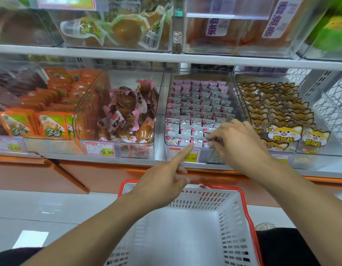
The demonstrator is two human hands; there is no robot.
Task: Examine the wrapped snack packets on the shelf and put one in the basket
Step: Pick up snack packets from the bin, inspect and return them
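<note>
No packet lies in the basket yet, so the task looks early, at the examining stage. Left hand points its forefinger at the front row of packets in their clear bin, other fingers curled, holding nothing. Right hand pinches one front-row packet, not yet lifted out. Lifting it and dropping it in the basket below remain.

Mid-frame: right hand pinching a wrapped packet in the clear bin; left hand pointing, index extended. Bottom centre: white basket, red-rimmed.
</note>
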